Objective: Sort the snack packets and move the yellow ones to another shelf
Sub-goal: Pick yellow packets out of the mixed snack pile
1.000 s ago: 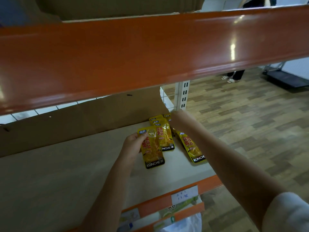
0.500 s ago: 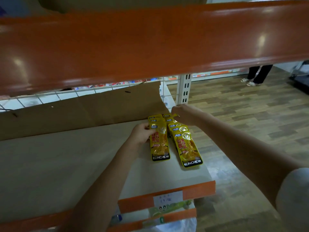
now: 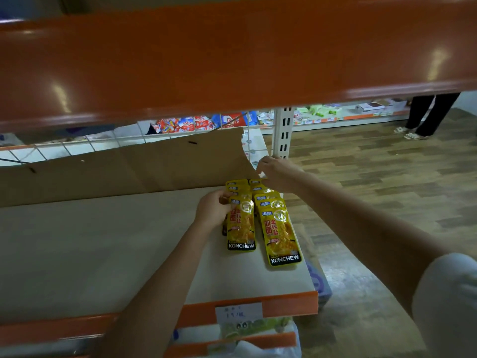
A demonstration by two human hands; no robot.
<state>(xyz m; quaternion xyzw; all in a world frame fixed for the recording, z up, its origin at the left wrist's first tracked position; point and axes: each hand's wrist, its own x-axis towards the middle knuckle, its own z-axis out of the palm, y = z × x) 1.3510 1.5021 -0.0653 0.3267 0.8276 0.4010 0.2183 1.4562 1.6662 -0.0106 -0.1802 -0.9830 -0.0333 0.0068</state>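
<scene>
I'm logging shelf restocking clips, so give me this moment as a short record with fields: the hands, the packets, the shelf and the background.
left hand: left hand grips the top of the left row of yellow packets
right hand: right hand rests at the far end of the right row of yellow packets; grip hidden
packets: two overlapping rows, lying flat, labels up
shelf: beige shelf board with orange front edge
backing: cardboard sheet standing behind the rows
background: a person's legs on the wooden floor

Shop: stocked shelves [image 3: 335,112] w/ price tag [image 3: 238,313]
</scene>
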